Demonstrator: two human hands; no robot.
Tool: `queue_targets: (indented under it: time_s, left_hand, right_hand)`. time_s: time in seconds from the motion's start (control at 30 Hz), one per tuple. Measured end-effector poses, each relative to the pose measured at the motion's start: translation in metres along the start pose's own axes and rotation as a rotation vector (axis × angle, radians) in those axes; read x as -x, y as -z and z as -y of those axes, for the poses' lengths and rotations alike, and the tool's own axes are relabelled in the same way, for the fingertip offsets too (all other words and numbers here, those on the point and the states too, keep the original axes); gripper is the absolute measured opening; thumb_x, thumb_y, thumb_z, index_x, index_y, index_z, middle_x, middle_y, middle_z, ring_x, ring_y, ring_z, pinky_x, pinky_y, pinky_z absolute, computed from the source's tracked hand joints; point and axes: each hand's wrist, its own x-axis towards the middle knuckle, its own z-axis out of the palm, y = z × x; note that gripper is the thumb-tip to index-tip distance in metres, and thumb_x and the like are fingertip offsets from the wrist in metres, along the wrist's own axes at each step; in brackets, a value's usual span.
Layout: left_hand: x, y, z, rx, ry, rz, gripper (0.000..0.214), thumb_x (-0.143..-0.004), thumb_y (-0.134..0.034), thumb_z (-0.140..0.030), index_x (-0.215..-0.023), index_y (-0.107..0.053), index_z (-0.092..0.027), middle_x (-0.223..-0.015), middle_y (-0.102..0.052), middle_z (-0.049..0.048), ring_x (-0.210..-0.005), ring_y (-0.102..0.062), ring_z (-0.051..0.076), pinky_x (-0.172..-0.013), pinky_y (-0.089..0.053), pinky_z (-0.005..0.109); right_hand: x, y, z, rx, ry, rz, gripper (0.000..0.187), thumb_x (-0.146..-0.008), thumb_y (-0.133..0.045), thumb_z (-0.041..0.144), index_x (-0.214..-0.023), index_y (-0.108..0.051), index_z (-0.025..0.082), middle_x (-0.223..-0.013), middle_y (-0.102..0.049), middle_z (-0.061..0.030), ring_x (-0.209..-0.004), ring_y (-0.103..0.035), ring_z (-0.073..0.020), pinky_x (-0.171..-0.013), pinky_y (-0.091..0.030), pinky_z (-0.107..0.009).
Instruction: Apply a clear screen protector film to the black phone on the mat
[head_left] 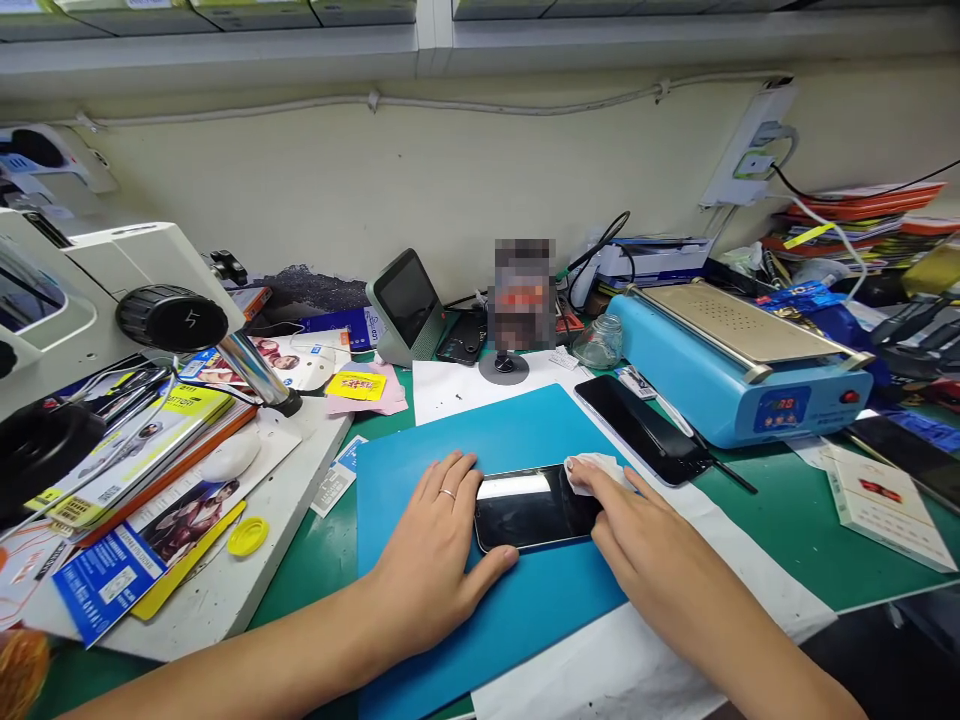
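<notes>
A smartphone with a dark, glossy screen lies flat on a blue mat, a bright reflection along its upper part. My left hand grips the phone's left end, thumb at the near edge and fingers at the far side; a ring shows on one finger. At the phone's right end, my right hand pinches a crumpled white tissue against the screen. That hand covers the phone's right corner. Another black smartphone rests beyond it, right of the mat.
A blue heating machine stands at the back right, near a glass jar. A green-framed display stands at the back. Leftward are a microscope stand, stacked booklets and a yellow cap. A white box lies right.
</notes>
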Motion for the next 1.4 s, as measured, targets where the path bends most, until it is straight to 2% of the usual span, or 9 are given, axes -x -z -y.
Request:
queue_targets:
  time_s: [0.2, 0.33, 0.47, 0.57, 0.67, 0.77, 0.97, 1.23, 1.4]
  left_hand:
    - [0.001, -0.002, 0.001, -0.004, -0.005, -0.010, 0.060, -0.098, -0.056, -0.052, -0.140, -0.043, -0.011, -0.154, -0.043, 0.0212, -0.147, -0.034, 0.039, -0.118, -0.035, 0.059]
    - [0.001, -0.004, 0.001, 0.001, -0.011, -0.031, 0.058, -0.099, -0.057, -0.050, -0.141, -0.042, -0.012, -0.153, -0.044, 0.0204, -0.146, -0.035, 0.038, -0.119, -0.035, 0.059]
    - [0.001, -0.005, 0.002, 0.014, -0.024, -0.050, 0.056, -0.098, -0.058, -0.048, -0.139, -0.043, -0.014, -0.152, -0.045, 0.0191, -0.146, -0.037, 0.037, -0.119, -0.034, 0.058]
    - [0.001, -0.006, 0.002, 0.014, -0.018, -0.051, 0.057, -0.098, -0.059, -0.048, -0.139, -0.043, -0.013, -0.152, -0.045, 0.0194, -0.146, -0.037, 0.038, -0.119, -0.034, 0.058]
    - [0.000, -0.005, 0.002, 0.014, -0.021, -0.045, 0.058, -0.098, -0.059, -0.048, -0.140, -0.043, -0.012, -0.152, -0.044, 0.0205, -0.146, -0.036, 0.038, -0.119, -0.033, 0.058]
    - [-0.001, -0.004, 0.001, 0.009, -0.026, -0.033, 0.059, -0.098, -0.059, -0.048, -0.141, -0.042, -0.011, -0.152, -0.044, 0.0217, -0.146, -0.035, 0.038, -0.119, -0.033, 0.059]
    - [0.001, -0.003, 0.001, -0.006, -0.033, -0.026, 0.057, -0.099, -0.056, -0.048, -0.139, -0.042, -0.010, -0.150, -0.046, 0.0226, -0.145, -0.038, 0.039, -0.117, -0.036, 0.060]
    - [-0.001, -0.001, 0.001, -0.014, -0.040, -0.018, 0.061, -0.098, -0.058, -0.049, -0.139, -0.043, -0.007, -0.151, -0.045, 0.0242, -0.145, -0.037, 0.040, -0.118, -0.034, 0.060]
    - [0.000, -0.001, 0.000, -0.005, -0.036, -0.048, 0.059, -0.098, -0.058, -0.050, -0.138, -0.043, -0.010, -0.149, -0.046, 0.0232, -0.144, -0.038, 0.040, -0.118, -0.034, 0.059]
  right_hand:
    - [0.016, 0.000, 0.007, 0.004, 0.097, 0.006, 0.049, -0.091, -0.029, 0.006, -0.122, -0.066, 0.011, -0.123, -0.073, -0.0120, -0.111, -0.071, -0.0240, -0.099, -0.058, -0.041]
    - [-0.002, -0.004, 0.008, -0.067, 0.014, 0.083, 0.052, -0.093, -0.030, 0.007, -0.135, -0.060, 0.010, -0.130, -0.070, -0.0107, -0.124, -0.064, -0.0236, -0.106, -0.052, -0.041]
    - [-0.013, -0.007, 0.010, -0.131, 0.017, 0.156, 0.055, -0.093, -0.030, 0.007, -0.142, -0.055, 0.011, -0.141, -0.063, -0.0094, -0.133, -0.056, -0.0241, -0.108, -0.050, -0.043]
    - [0.000, -0.009, 0.018, -0.115, 0.051, 0.074, 0.056, -0.091, -0.030, 0.005, -0.141, -0.055, 0.009, -0.140, -0.063, -0.0119, -0.133, -0.057, -0.0249, -0.107, -0.052, -0.043]
    - [0.016, -0.010, 0.028, -0.045, 0.153, -0.034, 0.054, -0.089, -0.029, 0.003, -0.132, -0.061, 0.005, -0.135, -0.066, -0.0141, -0.124, -0.064, -0.0265, -0.099, -0.058, -0.042]
    - [0.014, -0.008, 0.035, -0.014, 0.178, -0.068, 0.046, -0.095, -0.032, 0.010, -0.125, -0.066, 0.005, -0.132, -0.068, -0.0152, -0.117, -0.068, -0.0287, -0.095, -0.060, -0.044]
    - [-0.013, -0.003, 0.041, -0.108, 0.036, 0.001, 0.046, -0.104, -0.037, 0.036, -0.132, -0.063, 0.011, -0.131, -0.069, -0.0121, -0.124, -0.064, -0.0288, -0.099, -0.057, -0.043]
    - [0.028, -0.007, 0.046, -0.024, 0.123, -0.116, 0.052, -0.103, -0.039, 0.047, -0.128, -0.064, 0.008, -0.134, -0.066, -0.0148, -0.116, -0.069, -0.0305, -0.091, -0.059, -0.046]
    - [0.004, -0.007, 0.041, -0.109, 0.061, -0.002, 0.059, -0.104, -0.036, 0.051, -0.135, -0.060, 0.007, -0.136, -0.065, -0.0162, -0.122, -0.065, -0.0311, -0.098, -0.055, -0.048]
